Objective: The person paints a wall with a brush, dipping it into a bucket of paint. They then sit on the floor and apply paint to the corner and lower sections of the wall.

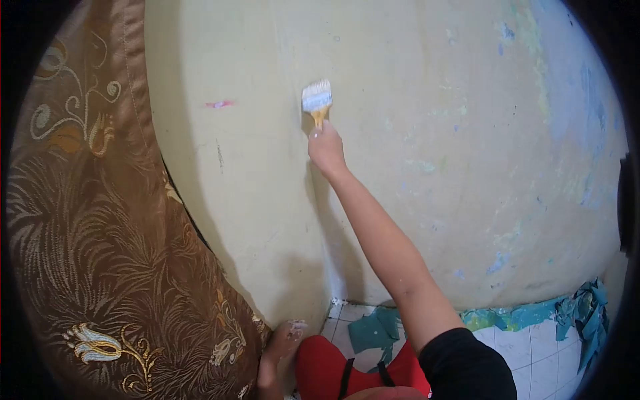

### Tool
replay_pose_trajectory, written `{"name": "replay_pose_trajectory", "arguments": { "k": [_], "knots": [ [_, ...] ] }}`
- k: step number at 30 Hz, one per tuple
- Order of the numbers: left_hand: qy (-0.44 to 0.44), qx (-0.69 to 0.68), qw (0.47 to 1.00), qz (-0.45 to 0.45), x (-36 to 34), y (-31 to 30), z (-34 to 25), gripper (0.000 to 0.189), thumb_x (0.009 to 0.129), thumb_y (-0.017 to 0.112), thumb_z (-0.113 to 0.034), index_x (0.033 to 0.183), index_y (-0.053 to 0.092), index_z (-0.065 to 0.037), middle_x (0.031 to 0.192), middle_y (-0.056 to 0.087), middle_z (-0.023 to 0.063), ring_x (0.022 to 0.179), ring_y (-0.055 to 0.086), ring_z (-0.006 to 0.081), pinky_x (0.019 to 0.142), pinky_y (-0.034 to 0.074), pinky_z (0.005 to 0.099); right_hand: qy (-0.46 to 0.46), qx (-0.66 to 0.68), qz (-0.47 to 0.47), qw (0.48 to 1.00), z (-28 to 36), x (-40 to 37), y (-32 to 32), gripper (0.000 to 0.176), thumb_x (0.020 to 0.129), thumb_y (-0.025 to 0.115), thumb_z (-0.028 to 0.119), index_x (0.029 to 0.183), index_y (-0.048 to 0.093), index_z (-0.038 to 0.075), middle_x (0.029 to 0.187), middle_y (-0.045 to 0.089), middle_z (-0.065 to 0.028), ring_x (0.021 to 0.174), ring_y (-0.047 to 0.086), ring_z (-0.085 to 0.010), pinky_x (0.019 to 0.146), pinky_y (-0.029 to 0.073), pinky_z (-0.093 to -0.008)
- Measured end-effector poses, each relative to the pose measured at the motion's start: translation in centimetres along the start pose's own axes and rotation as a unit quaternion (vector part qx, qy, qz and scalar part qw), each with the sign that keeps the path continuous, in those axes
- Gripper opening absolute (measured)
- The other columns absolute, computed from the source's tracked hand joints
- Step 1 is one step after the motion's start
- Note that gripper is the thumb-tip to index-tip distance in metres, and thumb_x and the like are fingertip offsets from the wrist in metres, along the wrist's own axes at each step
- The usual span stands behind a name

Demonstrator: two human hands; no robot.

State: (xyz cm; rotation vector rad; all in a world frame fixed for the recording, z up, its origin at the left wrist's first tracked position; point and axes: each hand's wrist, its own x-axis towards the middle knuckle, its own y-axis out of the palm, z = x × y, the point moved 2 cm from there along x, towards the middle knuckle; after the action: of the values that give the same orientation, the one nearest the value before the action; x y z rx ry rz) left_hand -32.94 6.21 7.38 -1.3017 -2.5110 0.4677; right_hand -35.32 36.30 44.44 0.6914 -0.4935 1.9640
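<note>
My right hand [326,148] is raised with the arm stretched up and grips the yellow wooden handle of a paintbrush [317,101]. Its pale bristles press against the yellowish wall [413,133], right at the inside corner where two wall faces meet. My left hand [285,339] is low at the bottom of the corner, fingers resting against the wall base beside the curtain; it holds nothing that I can see. A black sleeve covers my right upper arm.
A brown curtain [100,253] with gold floral pattern hangs along the left. White floor tiles [533,353] lie below, with teal peeled paint scraps [377,330] along the wall base. The right wall face shows blue-green patches. Red clothing [327,370] sits at the bottom.
</note>
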Motion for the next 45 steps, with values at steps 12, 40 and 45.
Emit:
{"name": "replay_pose_trajectory", "arguments": {
  "k": [12, 40, 45],
  "knots": [
    [-0.035, 0.021, 0.998, 0.044, 0.6, -0.1, 0.6, 0.024, 0.086, 0.049, -0.007, 0.106, 0.06, -0.002, 0.118, 0.054, 0.0112, 0.112, 0.048, 0.0231, 0.094, 0.037, 0.0346, 0.09, -0.071, -0.039, 0.993, -16.3, -16.2, 4.0, 0.023, 0.085, 0.043, 0.009, 0.104, 0.042, -0.004, 0.079, 0.057, -0.0294, 0.077, 0.053, -0.0493, 0.066, 0.04, -0.0541],
    [-0.007, 0.083, 0.996, 0.032, 2.0, 0.0, -3.5, 0.019, 0.083, 0.051, -0.004, 0.099, 0.062, -0.003, 0.111, 0.059, 0.0141, 0.109, 0.053, 0.0285, 0.094, 0.039, 0.0357, 0.712, 0.108, 0.002, 0.694, -49.2, -46.6, 2.1, 0.02, 0.089, 0.042, 0.025, 0.084, 0.048, 0.006, 0.067, 0.046, -0.0073, 0.054, 0.044, -0.017, 0.04, 0.033, -0.0315],
    [-0.038, 0.088, 0.994, 0.054, 2.4, 0.1, -3.4, 0.018, 0.083, 0.051, -0.002, 0.096, 0.063, -0.003, 0.111, 0.06, 0.0114, 0.108, 0.054, 0.0264, 0.095, 0.04, 0.0353, 0.663, 0.075, 0.086, 0.74, -52.0, -46.6, 4.0, 0.017, 0.089, 0.043, 0.02, 0.084, 0.05, 0.006, 0.068, 0.05, -0.0098, 0.058, 0.048, -0.02, 0.045, 0.037, -0.0355]
  ]
}}
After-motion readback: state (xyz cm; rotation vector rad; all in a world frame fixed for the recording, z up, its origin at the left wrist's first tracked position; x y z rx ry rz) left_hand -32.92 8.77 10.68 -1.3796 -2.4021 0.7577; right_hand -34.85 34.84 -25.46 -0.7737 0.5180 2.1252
